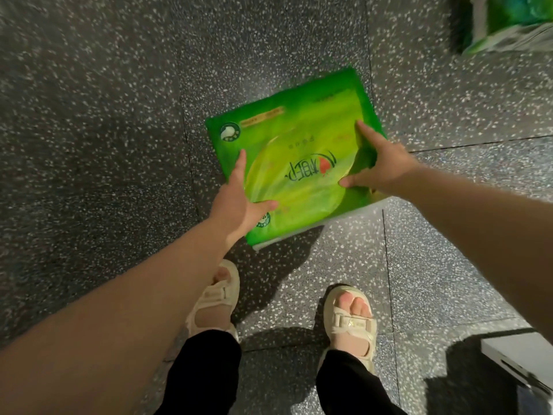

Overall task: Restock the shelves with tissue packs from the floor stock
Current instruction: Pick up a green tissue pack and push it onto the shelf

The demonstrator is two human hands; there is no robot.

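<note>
A large green tissue pack [294, 139] with a yellow-green oval and upside-down lettering lies flat above the speckled floor, in front of my feet. My left hand [239, 199] holds its left edge, index finger stretched along the side and thumb laid over the top face. My right hand [380, 163] grips the right edge, thumb and index finger spread on top and the other fingers hidden down the side. A dark shadow falls under the pack's near corner.
A second green tissue pack [508, 22] sits on the floor at the top right. A white shelf corner [520, 351] juts in at the bottom right. My two feet in cream sandals [351, 319] stand just behind the pack on the grey terrazzo floor [89, 130].
</note>
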